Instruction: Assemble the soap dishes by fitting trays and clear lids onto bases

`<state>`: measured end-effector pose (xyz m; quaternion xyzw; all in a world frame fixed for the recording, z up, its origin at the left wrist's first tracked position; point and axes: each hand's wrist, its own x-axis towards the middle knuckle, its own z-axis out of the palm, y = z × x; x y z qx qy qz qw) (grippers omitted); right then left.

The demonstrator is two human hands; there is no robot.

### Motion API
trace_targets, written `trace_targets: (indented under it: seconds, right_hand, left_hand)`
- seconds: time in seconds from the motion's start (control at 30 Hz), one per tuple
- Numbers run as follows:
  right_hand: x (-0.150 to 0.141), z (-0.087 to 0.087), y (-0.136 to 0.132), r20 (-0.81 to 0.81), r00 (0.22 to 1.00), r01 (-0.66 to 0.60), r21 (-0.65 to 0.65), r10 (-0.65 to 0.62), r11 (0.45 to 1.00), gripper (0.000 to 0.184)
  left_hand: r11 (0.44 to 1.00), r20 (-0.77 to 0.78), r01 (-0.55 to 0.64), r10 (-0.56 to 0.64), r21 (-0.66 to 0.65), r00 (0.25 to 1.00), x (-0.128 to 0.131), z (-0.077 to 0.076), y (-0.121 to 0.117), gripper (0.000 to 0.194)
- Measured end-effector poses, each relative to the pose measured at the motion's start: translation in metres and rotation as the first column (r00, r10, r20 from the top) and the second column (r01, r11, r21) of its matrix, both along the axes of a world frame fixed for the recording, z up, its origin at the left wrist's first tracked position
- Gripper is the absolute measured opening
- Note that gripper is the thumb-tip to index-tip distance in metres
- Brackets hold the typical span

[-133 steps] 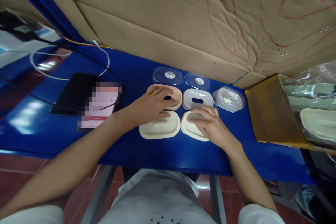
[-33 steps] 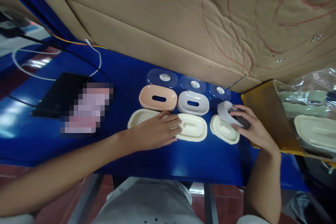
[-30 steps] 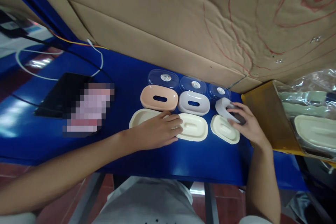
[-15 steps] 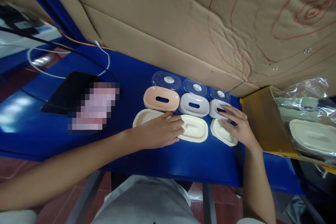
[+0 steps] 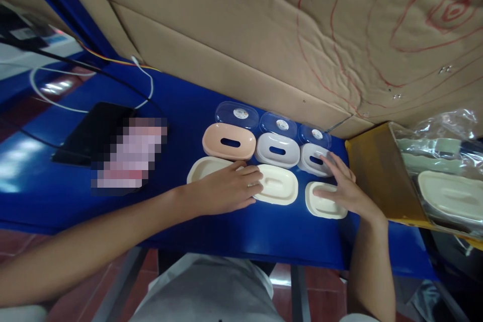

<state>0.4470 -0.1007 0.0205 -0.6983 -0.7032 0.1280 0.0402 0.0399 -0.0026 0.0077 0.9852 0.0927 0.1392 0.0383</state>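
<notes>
On the blue table [image 5: 241, 231] lie three rows of soap-box parts. At the back are three clear lids [image 5: 237, 112]. In the middle row sit a pink insert [image 5: 228, 141], a grey insert [image 5: 277, 150] and a second grey insert [image 5: 311, 159]. In front lie three cream trays. My left hand [image 5: 226, 190] rests flat across the left cream tray [image 5: 203, 169], its fingertips on the middle cream tray [image 5: 278, 184]. My right hand [image 5: 345, 187] is spread open, fingertips touching the right grey insert, thumb on the right cream tray [image 5: 325, 207].
A dark tablet [image 5: 94, 133] and a blurred pink card [image 5: 126, 158] lie at the left, with cables behind. Brown cardboard [image 5: 264, 25] walls the back. At the right a yellow box [image 5: 377, 171] holds a plastic bag of more trays [image 5: 449, 181].
My right hand held the right grey insert tilted, then set it flat in the middle row and opened. The right cream tray has turned and slid nearer. The left hand stayed put.
</notes>
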Motion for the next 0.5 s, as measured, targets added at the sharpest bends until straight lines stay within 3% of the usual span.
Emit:
trace_targets:
  seconds: [0.23, 0.5]
  right_hand:
    - [-0.014, 0.004, 0.002, -0.001, 0.998, -0.062, 0.046, 0.063, 0.997, 0.085]
    - [-0.020, 0.002, 0.005, 0.007, 0.995, -0.097, 0.119, 0.097, 0.988, 0.082]
  left_hand:
    - [1.000, -0.029, 0.001, -0.001, -0.007, 1.000, -0.001, -0.002, 0.001, 0.014]
    - [1.000, 0.021, 0.014, -0.014, -0.003, 1.000, -0.002, -0.003, 0.001, 0.017]
